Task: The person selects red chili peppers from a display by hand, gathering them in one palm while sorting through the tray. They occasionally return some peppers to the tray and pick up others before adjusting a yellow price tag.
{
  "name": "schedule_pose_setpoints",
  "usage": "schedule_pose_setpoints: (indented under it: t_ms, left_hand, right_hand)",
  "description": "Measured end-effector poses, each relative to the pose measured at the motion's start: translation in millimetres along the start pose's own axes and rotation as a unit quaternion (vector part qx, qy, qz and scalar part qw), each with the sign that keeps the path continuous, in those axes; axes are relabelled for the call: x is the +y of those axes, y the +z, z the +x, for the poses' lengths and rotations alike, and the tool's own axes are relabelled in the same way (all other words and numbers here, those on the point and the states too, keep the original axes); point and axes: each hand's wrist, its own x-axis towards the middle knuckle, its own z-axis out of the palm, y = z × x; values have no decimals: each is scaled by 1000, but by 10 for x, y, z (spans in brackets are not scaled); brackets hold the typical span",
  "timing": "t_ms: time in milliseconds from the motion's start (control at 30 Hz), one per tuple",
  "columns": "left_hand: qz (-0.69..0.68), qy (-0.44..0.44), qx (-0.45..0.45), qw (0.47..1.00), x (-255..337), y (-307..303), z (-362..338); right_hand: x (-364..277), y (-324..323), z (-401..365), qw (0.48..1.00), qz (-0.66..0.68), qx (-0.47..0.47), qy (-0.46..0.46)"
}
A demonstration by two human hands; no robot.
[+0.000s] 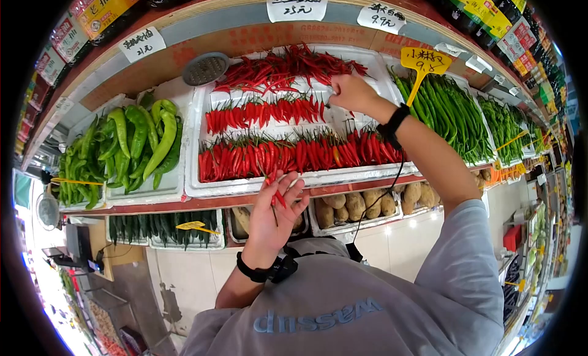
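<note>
A white foam tray (pixel 195 151) holds red chili peppers: a loose pile (pixel 269 73) at the back, a lined-up middle row (pixel 263 113) and a longer front row (pixel 294 157), stems pointing away from me. My left hand (pixel 274 212) is palm up just in front of the tray, its fingers partly curled around a few red chilies (pixel 278 196). Over the tray's right side, beside the right end of the middle row, my right hand (pixel 353 95) is closed with fingertips pinched together. What those fingertips hold, if anything, is hidden.
Green peppers (pixel 141 135) fill trays on the left, long green chilies (pixel 450 114) on the right. A yellow price sign (pixel 422 62) stands near my right wrist. A metal strainer-like disc (pixel 205 69) rests at the back left corner. Potatoes (pixel 355 206) and cucumbers (pixel 165 227) sit below.
</note>
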Motion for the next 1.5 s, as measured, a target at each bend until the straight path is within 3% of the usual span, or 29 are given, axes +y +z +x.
schedule_pose_setpoints:
  t_ms: [100, 200, 367, 467, 533, 633, 800, 900, 967, 1000, 1100, 1233, 1433, 1500]
  left_hand:
    - [25, -11, -5, 1000, 29, -39, -39]
    - [32, -9, -1, 999, 71, -53, -65]
    - [29, -13, -1, 1000, 70, -95, -78]
    - [17, -28, -12, 999, 39, -112, -60]
    - [28, -44, -12, 999, 39, -83, -80]
    - [46, -47, 0, 998, 62, -53, -97]
    - [44, -42, -1, 998, 55, -103, -92]
    - [48, -46, 2, 998, 66, -96, -112]
    - [51, -45, 2, 998, 89, -100, -124]
    - [53, -42, 8, 998, 98, -105, -132]
    - [55, -38, 14, 998, 111, -109, -150]
    - [49, -37, 6, 998, 109, -139, -156]
    - [44, -38, 5, 998, 102, -123, -165]
    - [42, -41, 3, 998, 78, -125, -158]
  right_hand:
    - [57, 226, 91, 992, -75, -74, 62]
    - [29, 318, 149, 989, -78, 3, 125]
    - [181, 290, 182, 981, -137, 88, 102]
    - [276, 307, 217, 991, -95, 52, 76]
    - [237, 331, 152, 970, 165, -86, 155]
    - [134, 358, 84, 961, 178, -140, 157]
    - [268, 434, 115, 954, 206, -111, 187]
    - [337, 528, 127, 966, 178, -137, 132]
    - [308, 579, 141, 946, 256, -130, 152]
    - [269, 588, 162, 916, 306, -155, 206]
    - [203, 596, 170, 957, 192, -154, 154]
    - [307, 681, 198, 956, 232, -121, 132]
    - [316, 655, 172, 920, 327, -80, 201]
    - [361, 685, 195, 913, 330, -138, 194]
